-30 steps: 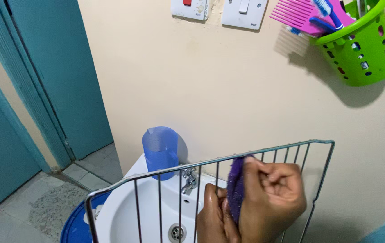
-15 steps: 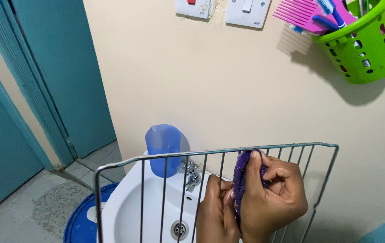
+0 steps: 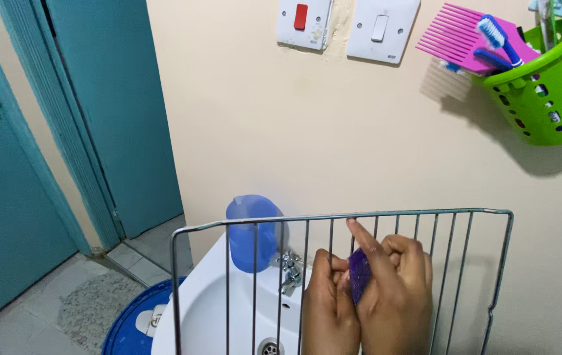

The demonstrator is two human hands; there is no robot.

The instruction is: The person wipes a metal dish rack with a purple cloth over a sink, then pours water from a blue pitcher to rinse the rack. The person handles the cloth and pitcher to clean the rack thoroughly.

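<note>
Right hand (image 3: 396,299) pinches a purple scouring pad (image 3: 358,283) against the upright chrome wire rack (image 3: 386,215); left hand (image 3: 328,309) grips its bars, steadying it over the white sink (image 3: 209,309).

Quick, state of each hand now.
Left hand: fingers closed on the wire rack.
Right hand: fingers closed on the purple scrubber, pressed against the rack.

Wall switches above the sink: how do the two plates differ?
The left switch plate carries a red rocker, the right switch plate a white one. The left plate looks grubbier, with marks near its lower edge; the right looks cleaner. The left one sits nearer the teal door, the right one nearer the pink comb. Both are white, rectangular and mounted side by side.
</note>
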